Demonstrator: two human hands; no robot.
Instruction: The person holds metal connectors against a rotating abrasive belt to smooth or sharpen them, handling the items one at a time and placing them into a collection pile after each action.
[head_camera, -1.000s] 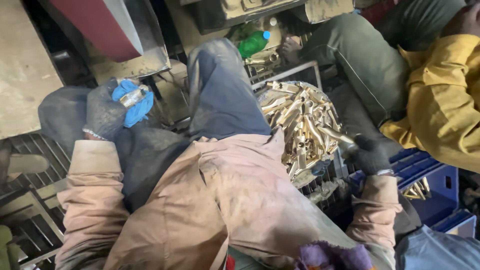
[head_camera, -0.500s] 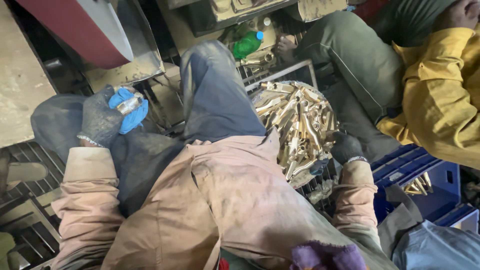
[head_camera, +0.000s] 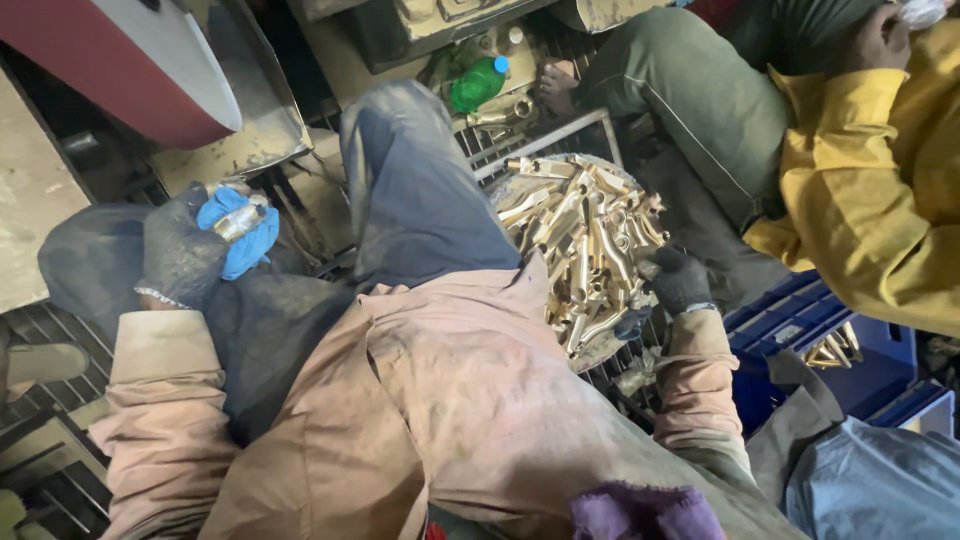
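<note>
Head view: left hand around brass fitting, right hand on brass pile.

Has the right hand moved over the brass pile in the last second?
Yes. The right hand has moved from the pile's near right edge further up its right side, against the heap of brass parts.

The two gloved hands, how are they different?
The left hand is raised beside the knee and grips a small shiny metal piece against blue cloth; the right hand reaches down into the pile of brass pieces. The left hand holds one piece; the right hand touches many. Both wear dark gloves.
</note>
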